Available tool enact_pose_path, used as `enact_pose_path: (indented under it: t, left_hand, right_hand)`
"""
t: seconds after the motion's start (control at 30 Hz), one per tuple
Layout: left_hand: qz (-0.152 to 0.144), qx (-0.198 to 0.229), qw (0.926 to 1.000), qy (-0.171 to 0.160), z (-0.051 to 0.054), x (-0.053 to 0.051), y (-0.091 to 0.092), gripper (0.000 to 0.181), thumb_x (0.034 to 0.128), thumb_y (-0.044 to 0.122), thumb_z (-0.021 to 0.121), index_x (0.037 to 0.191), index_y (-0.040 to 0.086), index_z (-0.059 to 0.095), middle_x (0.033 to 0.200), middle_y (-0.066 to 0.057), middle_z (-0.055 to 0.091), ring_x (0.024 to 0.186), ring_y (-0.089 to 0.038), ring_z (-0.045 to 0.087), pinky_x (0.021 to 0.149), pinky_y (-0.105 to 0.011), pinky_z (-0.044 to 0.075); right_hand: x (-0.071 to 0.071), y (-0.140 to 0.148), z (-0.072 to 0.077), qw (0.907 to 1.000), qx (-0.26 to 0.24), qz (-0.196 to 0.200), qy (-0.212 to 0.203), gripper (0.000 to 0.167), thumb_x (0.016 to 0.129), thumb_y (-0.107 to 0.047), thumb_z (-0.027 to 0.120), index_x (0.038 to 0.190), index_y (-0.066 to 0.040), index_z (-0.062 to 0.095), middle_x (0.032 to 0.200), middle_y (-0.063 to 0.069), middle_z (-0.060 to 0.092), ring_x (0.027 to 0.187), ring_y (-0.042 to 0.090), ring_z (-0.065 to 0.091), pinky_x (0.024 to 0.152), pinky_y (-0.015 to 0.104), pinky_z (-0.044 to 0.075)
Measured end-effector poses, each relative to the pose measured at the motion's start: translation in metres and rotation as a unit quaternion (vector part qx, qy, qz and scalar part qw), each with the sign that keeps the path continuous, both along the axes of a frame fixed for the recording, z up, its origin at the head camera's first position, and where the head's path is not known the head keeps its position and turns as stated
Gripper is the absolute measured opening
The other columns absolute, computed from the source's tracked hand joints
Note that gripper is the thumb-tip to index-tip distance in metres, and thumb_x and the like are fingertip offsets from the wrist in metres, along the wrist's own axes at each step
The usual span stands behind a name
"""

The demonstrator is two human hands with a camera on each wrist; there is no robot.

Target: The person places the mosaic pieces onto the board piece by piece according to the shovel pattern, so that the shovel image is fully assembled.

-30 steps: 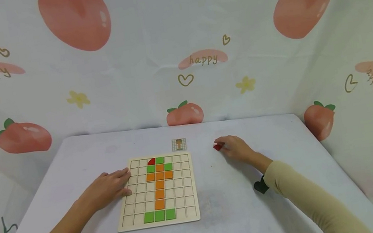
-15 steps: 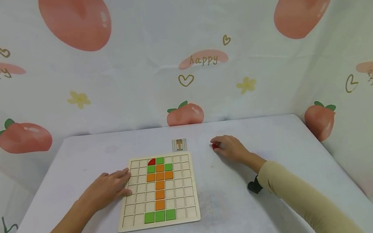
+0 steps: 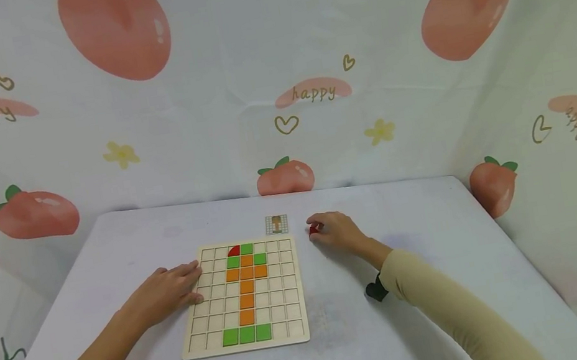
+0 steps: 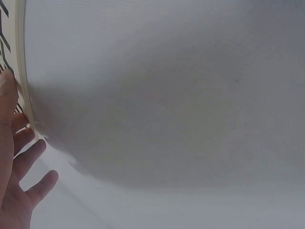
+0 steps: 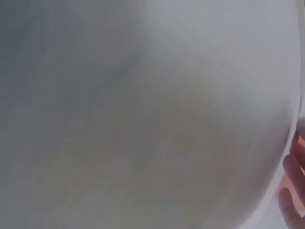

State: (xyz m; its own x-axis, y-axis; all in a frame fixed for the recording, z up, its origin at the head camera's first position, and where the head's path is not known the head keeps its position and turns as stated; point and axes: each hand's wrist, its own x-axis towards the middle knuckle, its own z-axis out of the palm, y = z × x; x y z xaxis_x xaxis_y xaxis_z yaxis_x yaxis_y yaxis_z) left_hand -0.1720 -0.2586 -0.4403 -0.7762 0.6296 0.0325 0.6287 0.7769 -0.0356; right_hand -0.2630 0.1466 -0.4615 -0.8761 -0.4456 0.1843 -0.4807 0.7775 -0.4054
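Note:
A wooden grid board (image 3: 287, 313) lies flat left of the table's middle. Set in its cells are orange tiles (image 3: 246, 287) in a cross, green tiles (image 3: 247, 334) along the bottom row and near the top, and one red quarter-round tile (image 3: 234, 251) in the top row. Against the board's left edge rests my left hand (image 3: 165, 293), its fingers fairly straight; the left wrist view shows the fingers at the board's rim (image 4: 21, 62). To the right of the board, my right hand (image 3: 338, 232) pinches a small red tile (image 3: 313, 230), partly covered by the fingers.
A small pattern card (image 3: 277, 224) with a printed figure on a grid lies just behind the board. The white table (image 3: 339, 354) backs onto a hanging fruit-print cloth (image 3: 207, 60). Each wrist wears a black device (image 3: 377, 289).
My right hand has moved left across the table toward the board, carrying the red tile. The left hand and the board have stayed put.

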Motion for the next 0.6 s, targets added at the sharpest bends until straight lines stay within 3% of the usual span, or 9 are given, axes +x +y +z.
enact_pose_path:
  t: [0.23, 0.6]
  left_hand:
    - [-0.002, 0.000, 1.0000, 0.002, 0.001, 0.001, 0.000, 0.062, 0.0878, 0.042, 0.072, 0.130, -0.003, 0.062, 0.134, -0.021, 0.061, 0.115, -0.034, 0.063, 0.084, -0.049, 0.052]
    - [0.003, -0.003, 1.0000, 0.001, 0.001, 0.001, 0.000, 0.063, 0.0878, 0.043, 0.071, 0.130, -0.003, 0.062, 0.134, -0.021, 0.060, 0.116, -0.034, 0.063, 0.086, -0.050, 0.052]
  right_hand:
    - [0.001, -0.026, 0.001, 0.9999, 0.010, 0.008, -0.004, 0.034, 0.089, -0.024, 0.077, 0.120, -0.010, 0.070, 0.108, 0.002, 0.072, 0.094, 0.015, 0.065, 0.088, 0.035, 0.053]
    - [0.003, -0.063, 0.008, 0.9979, 0.008, 0.062, 0.013, 0.035, 0.091, -0.021, 0.075, 0.122, -0.007, 0.069, 0.102, 0.002, 0.073, 0.090, 0.016, 0.066, 0.084, 0.034, 0.052]
